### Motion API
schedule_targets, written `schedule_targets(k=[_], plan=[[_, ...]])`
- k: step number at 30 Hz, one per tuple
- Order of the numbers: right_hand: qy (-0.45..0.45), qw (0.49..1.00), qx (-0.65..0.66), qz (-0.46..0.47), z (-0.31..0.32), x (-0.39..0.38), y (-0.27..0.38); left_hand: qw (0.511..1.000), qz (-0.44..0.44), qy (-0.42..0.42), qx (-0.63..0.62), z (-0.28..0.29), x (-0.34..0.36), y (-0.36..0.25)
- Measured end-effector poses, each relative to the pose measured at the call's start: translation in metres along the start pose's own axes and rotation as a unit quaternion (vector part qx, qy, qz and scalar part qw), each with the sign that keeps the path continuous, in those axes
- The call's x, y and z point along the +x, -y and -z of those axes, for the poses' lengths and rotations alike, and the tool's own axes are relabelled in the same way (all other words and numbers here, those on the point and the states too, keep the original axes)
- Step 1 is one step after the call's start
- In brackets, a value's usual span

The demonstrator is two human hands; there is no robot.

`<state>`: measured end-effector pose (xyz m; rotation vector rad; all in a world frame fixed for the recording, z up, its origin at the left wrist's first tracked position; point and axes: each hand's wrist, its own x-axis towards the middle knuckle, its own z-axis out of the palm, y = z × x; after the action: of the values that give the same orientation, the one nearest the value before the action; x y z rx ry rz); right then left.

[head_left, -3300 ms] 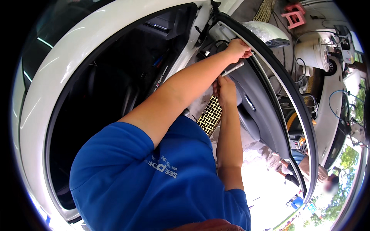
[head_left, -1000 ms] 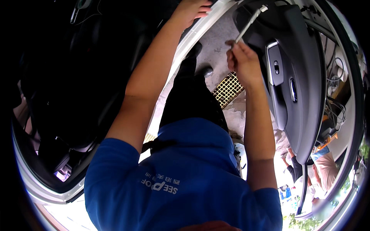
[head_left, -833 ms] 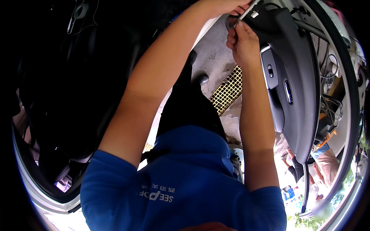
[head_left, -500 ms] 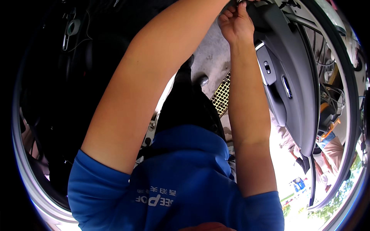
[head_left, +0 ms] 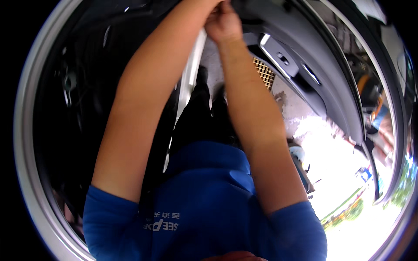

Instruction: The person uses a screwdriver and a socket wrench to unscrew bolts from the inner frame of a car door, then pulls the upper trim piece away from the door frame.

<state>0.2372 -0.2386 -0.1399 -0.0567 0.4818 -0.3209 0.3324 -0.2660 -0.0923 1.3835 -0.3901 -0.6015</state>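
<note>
My right hand (head_left: 224, 25) is raised near the top edge, in front of the open car door. Its fingers are curled closed, and whatever they may hold is hidden. Against it, my left hand (head_left: 217, 3) is mostly cut off by the upper edge, so its fingers do not show. The two hands meet or overlap there. To their right is the grey car door panel (head_left: 313, 48), with a silver-trimmed switch plate (head_left: 282, 58) and a chrome inside handle (head_left: 311, 74).
A light door sill (head_left: 191, 69) runs along the left of my legs. Below lies a yellow floor grating (head_left: 264, 73). The dark car interior (head_left: 65, 130) fills the left side. Beyond the door, a blurred person (head_left: 383, 130) shows at the right.
Both hands have moved left together in the view, staying close to each other. The whole view has shifted, and more of the sill and the bright ground outside shows.
</note>
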Motion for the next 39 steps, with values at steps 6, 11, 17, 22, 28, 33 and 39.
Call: schedule_targets(k=[6, 11, 17, 22, 28, 33, 39], plan=[[-0.042, 0.970, -0.207, 0.122, -0.022, -0.016, 0.007, 0.984, 0.108, 0.140, -0.028, 0.016, 0.011, -0.006], [-0.290, 0.641, -0.610, 0.364, -0.058, -0.031, -0.006, 0.936, 0.236, 0.210, -0.155, 0.034, 0.026, -0.010], [-0.212, 0.807, -0.482, 0.268, -0.064, -0.041, -0.007, 0.931, 0.215, 0.225, -0.192, 0.053, 0.035, 0.011], [-0.190, 0.817, -0.495, 0.228, -0.049, -0.035, 0.002, 0.924, 0.219, 0.246, -0.195, 0.032, 0.030, 0.001], [-0.277, 0.532, -0.751, 0.275, -0.074, -0.044, -0.011, 0.922, 0.226, 0.255, -0.185, 0.044, 0.034, -0.001], [-0.133, 0.845, -0.459, 0.238, -0.041, -0.028, -0.010, 0.914, 0.240, 0.273, -0.183, 0.038, 0.036, -0.006], [0.163, 0.968, 0.185, -0.053, -0.051, -0.037, -0.015, 0.905, 0.239, 0.301, -0.183, 0.043, 0.037, -0.011]])
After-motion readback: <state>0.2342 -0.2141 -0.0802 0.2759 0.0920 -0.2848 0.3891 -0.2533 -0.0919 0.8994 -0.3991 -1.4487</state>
